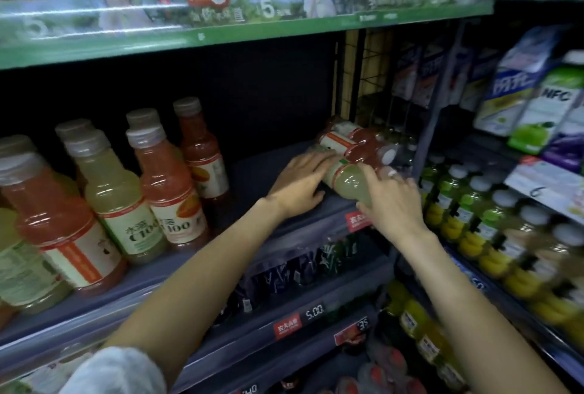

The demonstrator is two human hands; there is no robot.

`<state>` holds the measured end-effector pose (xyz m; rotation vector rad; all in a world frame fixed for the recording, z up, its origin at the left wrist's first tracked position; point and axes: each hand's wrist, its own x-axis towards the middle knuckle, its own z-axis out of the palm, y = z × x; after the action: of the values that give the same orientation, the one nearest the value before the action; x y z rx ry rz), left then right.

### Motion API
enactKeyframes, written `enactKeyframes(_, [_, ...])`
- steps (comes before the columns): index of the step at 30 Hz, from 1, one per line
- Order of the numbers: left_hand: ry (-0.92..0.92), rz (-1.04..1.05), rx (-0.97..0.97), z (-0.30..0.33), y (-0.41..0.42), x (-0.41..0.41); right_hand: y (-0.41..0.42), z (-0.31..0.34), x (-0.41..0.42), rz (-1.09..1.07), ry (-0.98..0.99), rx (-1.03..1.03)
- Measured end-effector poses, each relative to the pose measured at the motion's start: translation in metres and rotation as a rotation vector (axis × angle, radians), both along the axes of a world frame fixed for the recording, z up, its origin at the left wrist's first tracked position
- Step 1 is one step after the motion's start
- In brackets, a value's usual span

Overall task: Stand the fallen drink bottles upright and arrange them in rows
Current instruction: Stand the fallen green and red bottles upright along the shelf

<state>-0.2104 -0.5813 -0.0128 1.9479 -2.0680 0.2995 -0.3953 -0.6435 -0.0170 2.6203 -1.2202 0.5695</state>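
Nearest the lens, low in the frame, both my bare forearms stretch up and forward toward the middle shelf, with a white sleeve bunched at the lower left. I judge I am at the start of a pickup: the fallen bottles lie stacked on their sides at the right end of that shelf, right of centre in the frame, caps pointing right toward the wire divider.

My left hand lies palm down, fingers fairly straight, fingertips touching the label end of the lowest one, a pale yellow-green juice bottle. My right hand curls over that same bottle's shoulder near its cap, thumb and fingers bent round it; it looks like a grip, though blur softens the detail.

Upright C100 bottles stand in rows at the left, with a bare stretch of shelf between.

Next, I think, I need to draw this bottle clear of the red ones resting above it without rolling them, then tip it onto its base in that gap.
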Motion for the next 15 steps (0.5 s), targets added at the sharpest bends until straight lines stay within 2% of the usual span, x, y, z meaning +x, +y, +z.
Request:
enactKeyframes(3, [0.006, -0.091, -0.014, -0.005, -0.016, -0.005, 0.002, 0.004, -0.009, 0.105, -0.224, 0.135])
enactKeyframes(6, [-0.034, -0.108, -0.153, -0.005, -0.006, -0.003, 0.006, 0.009, -0.019, 0.237, -0.588, 0.345])
enactKeyframes(8, [-0.016, -0.043, -0.288, -0.004, 0.010, -0.007, 0.011, 0.017, -0.017, 0.358, -0.880, 0.519])
enactKeyframes(10, [0.048, 0.093, -0.370, 0.000, 0.026, -0.014, 0.016, 0.024, -0.003, 0.486, -1.093, 0.638])
enactKeyframes(12, [0.155, 0.235, -0.380, 0.003, 0.040, -0.019, 0.023, 0.026, 0.019, 0.566, -1.153, 0.763])
enactKeyframes(15, [0.392, 0.336, -0.398, 0.005, 0.058, -0.015, 0.032, 0.018, 0.045, 0.685, -1.050, 0.896])
